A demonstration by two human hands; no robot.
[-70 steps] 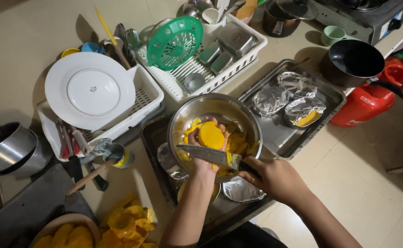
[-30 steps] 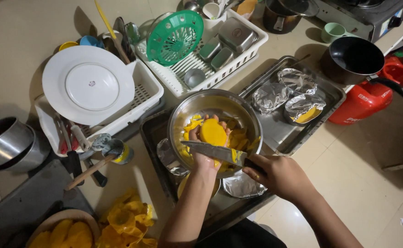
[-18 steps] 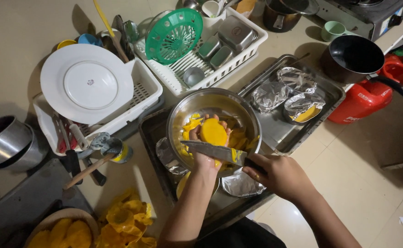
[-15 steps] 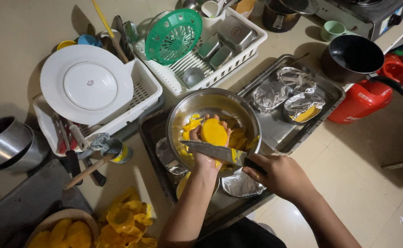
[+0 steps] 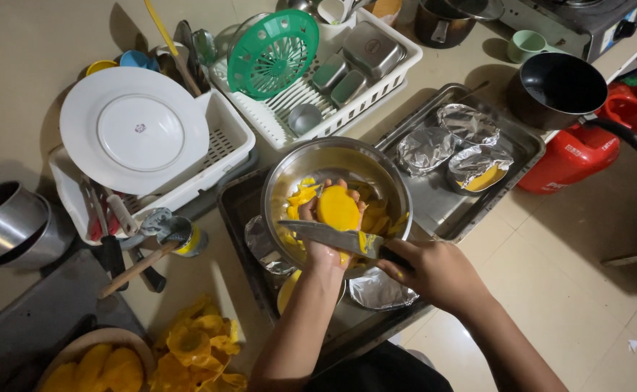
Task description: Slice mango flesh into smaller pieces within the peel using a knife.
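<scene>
Our left hand cups the fruit over the bowl; our right hand grips the knife, blade crosswise beneath it.

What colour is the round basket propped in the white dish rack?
Green, a perforated plastic basket leaning in the dish rack; the head view shows it clearly.

Just under the fingers, the bowl is polished metal, and the knife blade is smooth bright steel. Beyond the fingers sit crinkled shiny foil cups, a matt white plastic rack and a glossy green plastic basket.
</scene>
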